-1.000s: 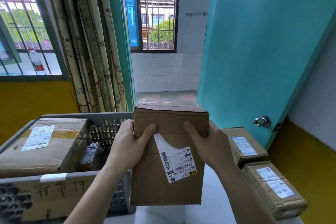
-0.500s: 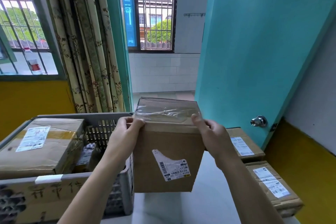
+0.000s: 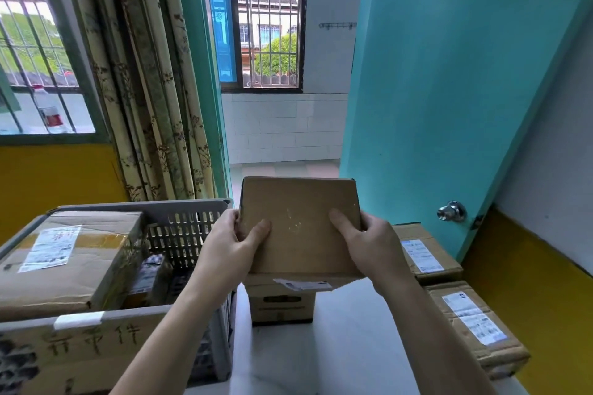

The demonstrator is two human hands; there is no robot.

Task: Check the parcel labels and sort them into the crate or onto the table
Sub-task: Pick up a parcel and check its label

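Note:
A brown cardboard parcel (image 3: 298,228) is held in mid-air over the white table (image 3: 346,356), its plain face turned up towards me. Its white label now faces down, with only an edge peeking out below. My left hand (image 3: 231,250) grips the parcel's left side, thumb on top. My right hand (image 3: 372,247) grips its right side the same way. A grey plastic crate (image 3: 192,221) stands at the left, holding a large labelled box (image 3: 67,260) and smaller parcels (image 3: 150,279). Under the held parcel, a small box (image 3: 282,305) sits on the table.
Two labelled parcels (image 3: 423,253) (image 3: 475,324) lie along the table's right edge by the yellow wall. A teal door with a metal knob (image 3: 451,211) stands open at the right. Curtains and barred windows are behind the crate. A cardboard sign with handwriting covers the crate's front.
Both hands have tipped the parcel forward, so its labelled face turned from facing me to facing down. The plain face now shows on top.

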